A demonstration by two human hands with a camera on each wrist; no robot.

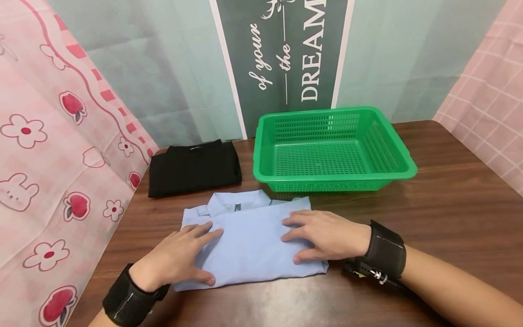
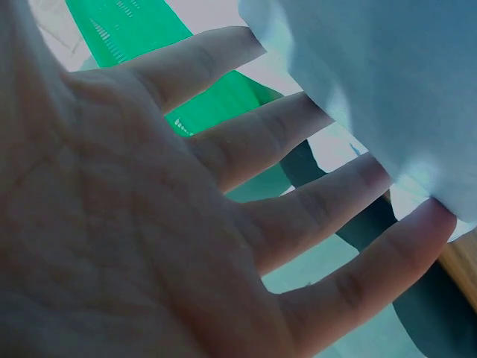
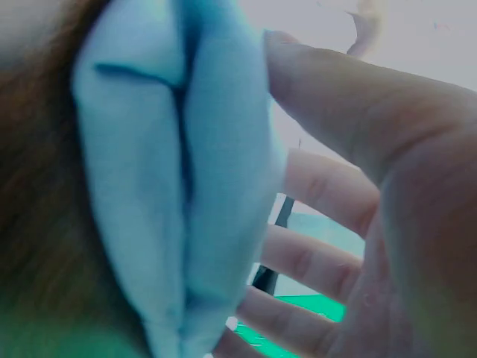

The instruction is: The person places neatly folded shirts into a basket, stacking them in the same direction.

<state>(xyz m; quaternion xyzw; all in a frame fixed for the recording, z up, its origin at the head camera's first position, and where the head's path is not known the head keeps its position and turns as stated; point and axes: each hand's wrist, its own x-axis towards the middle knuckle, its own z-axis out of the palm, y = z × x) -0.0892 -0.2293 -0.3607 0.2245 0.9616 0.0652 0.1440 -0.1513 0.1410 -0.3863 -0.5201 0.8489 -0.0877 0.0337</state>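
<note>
A folded light blue collared shirt (image 1: pixel 251 240) lies on the wooden table (image 1: pixel 449 213) in the head view. My left hand (image 1: pixel 180 256) lies flat on its left part, fingers straight and spread. My right hand (image 1: pixel 323 236) presses flat on its right part, thumb at the shirt's right edge. In the left wrist view my left hand's fingers (image 2: pixel 298 216) reach straight to the blue cloth (image 2: pixel 387 82). The right wrist view shows the shirt's folded edge (image 3: pixel 179 194) close up, with my right hand's thumb (image 3: pixel 350 97) against it.
An empty green plastic basket (image 1: pixel 333 150) stands just behind the shirt. A folded black garment (image 1: pixel 194 168) lies at the back left. Pink patterned cloth (image 1: pixel 49 150) hangs along the left, pink checked cloth (image 1: pixel 490 86) at the right. Black wrist straps (image 1: pixel 386 254) sit on both arms.
</note>
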